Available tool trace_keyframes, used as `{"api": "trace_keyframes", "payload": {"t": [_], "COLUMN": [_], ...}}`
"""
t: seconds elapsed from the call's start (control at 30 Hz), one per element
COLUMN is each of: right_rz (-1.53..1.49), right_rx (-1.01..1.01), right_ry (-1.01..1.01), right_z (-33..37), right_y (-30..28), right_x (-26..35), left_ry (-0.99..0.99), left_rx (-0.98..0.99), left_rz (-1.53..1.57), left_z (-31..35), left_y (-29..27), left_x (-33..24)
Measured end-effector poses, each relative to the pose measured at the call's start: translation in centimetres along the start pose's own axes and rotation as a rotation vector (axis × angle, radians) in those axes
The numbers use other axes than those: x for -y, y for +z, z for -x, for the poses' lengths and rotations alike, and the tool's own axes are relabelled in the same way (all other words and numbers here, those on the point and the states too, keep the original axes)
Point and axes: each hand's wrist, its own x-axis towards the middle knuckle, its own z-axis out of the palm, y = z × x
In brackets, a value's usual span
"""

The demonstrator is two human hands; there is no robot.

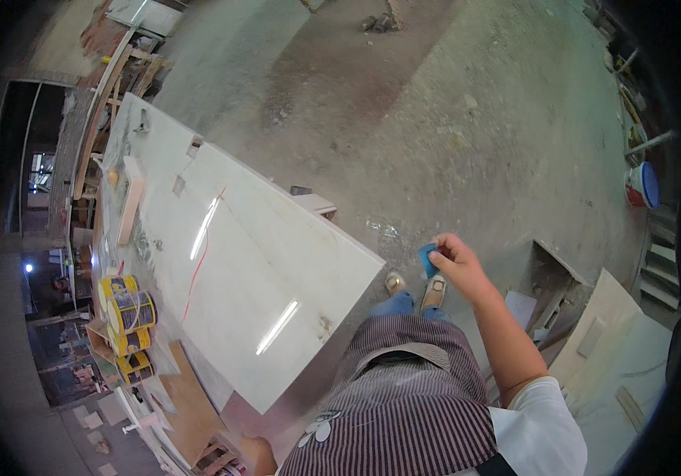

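Note:
Above the floor, ahead of my striped apron, my right hand pinches a small, thin blue piece between thumb and fingers. Its exact kind is unclear. Only a bit of my left arm or hand shows at the lower edge, with its fingers hidden. To the left lies a large glossy white slab with faint veining, a thin red line across it and light strips mirrored in it. Near its far end rest small square tile pieces. My right hand is apart from the slab, off its right corner.
Yellow-and-black buckets stand stacked left of the slab, near a long pale block. Brown board pieces lie at the lower left. At right are leaning panels, an open box-like frame and a blue-lidded bucket.

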Motion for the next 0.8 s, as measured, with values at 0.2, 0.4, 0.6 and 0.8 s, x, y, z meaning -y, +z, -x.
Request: {"api": "trace_keyframes", "payload": {"t": [0.2,0.4,0.6,0.8], "right_rz": [-0.032,-0.194,-0.383,-0.321], "right_rx": [-0.049,-0.099,-0.319,-0.152], "right_ry": [0.193,0.424,0.532,0.354], "right_z": [-2.4,-2.1,-1.5,-0.3], "right_y": [5.0,9.3,8.4,10.8], "right_x": [-1.7,-0.8,-4.2,-2.3], "left_ry": [0.208,0.711,0.949,0.947], "left_rx": [-0.333,-0.235,-0.115,-0.05], "left_rz": [-0.04,0.388,0.366,0.321], "left_z": [-6.1,-6.2,-6.3,-7.6], "left_y": [-4.9,-6.7,-5.8,-2.9], "left_x": [-9.3,-32.8,-41.0,-42.2]}}
